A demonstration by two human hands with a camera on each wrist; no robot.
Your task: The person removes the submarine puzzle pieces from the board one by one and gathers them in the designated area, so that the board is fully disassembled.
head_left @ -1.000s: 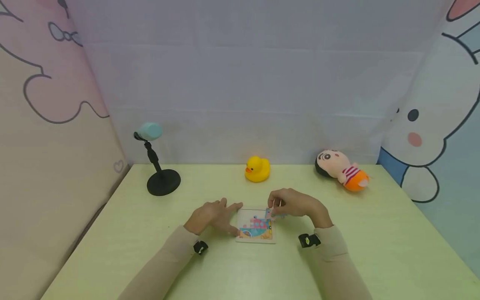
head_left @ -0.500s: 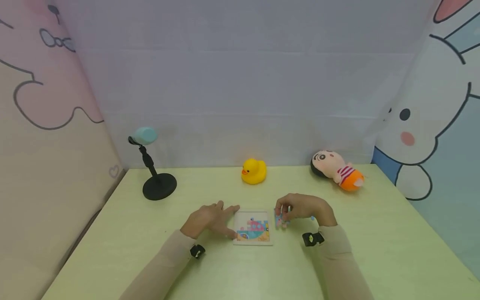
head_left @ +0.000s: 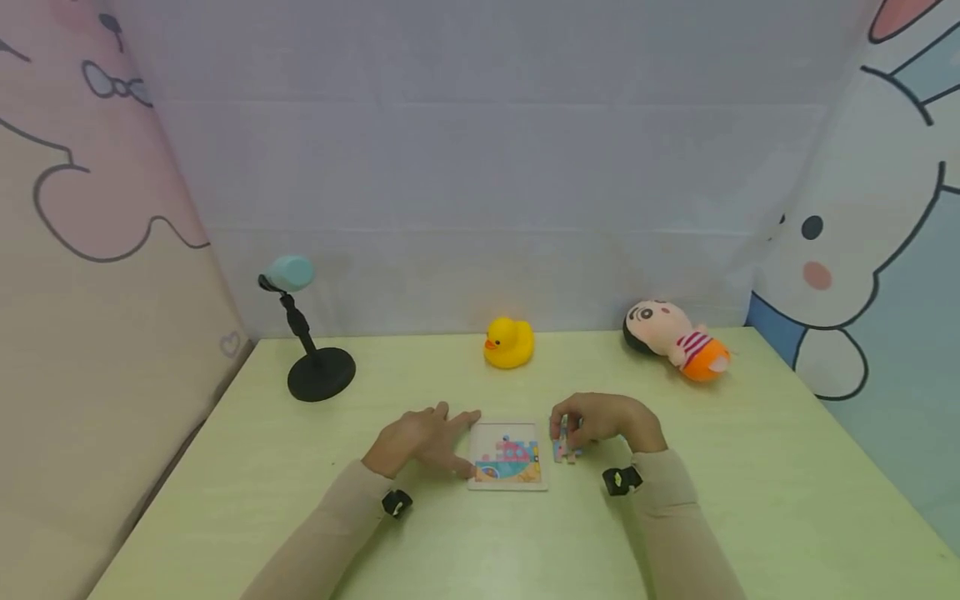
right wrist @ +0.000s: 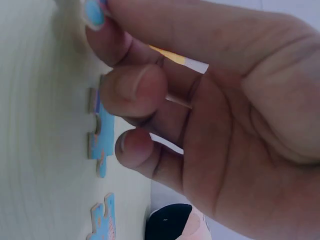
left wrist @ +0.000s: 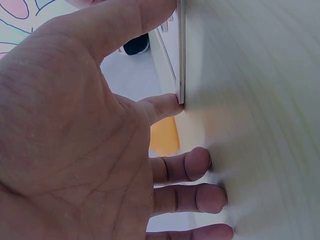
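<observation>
A square jigsaw puzzle board [head_left: 508,488] lies on the table, its lower part filled with pink, blue and sandy picture pieces and its upper part pale. My left hand [head_left: 420,437] has its fingers spread at the board's left side. In the left wrist view the index fingertip [left wrist: 167,104] touches a corner of the board edge [left wrist: 181,60]. To the right of the board, my right hand [head_left: 600,417] pinches a small blue puzzle piece [right wrist: 94,14] between thumb and index finger. Loose puzzle pieces [right wrist: 104,132] lie under that hand, partly hidden by it in the head view.
A yellow rubber duck [head_left: 508,342] stands behind the board. At the back right lies a plush doll [head_left: 678,340] in orange shorts. A black stand [head_left: 321,375] with a light-blue head is at the back left. Cloth walls enclose the table's back and sides.
My right hand has moved from over the board's upper right corner to the pieces on its right, then sunk slightly. The left hand stays at the board. The head view has shifted a little.
</observation>
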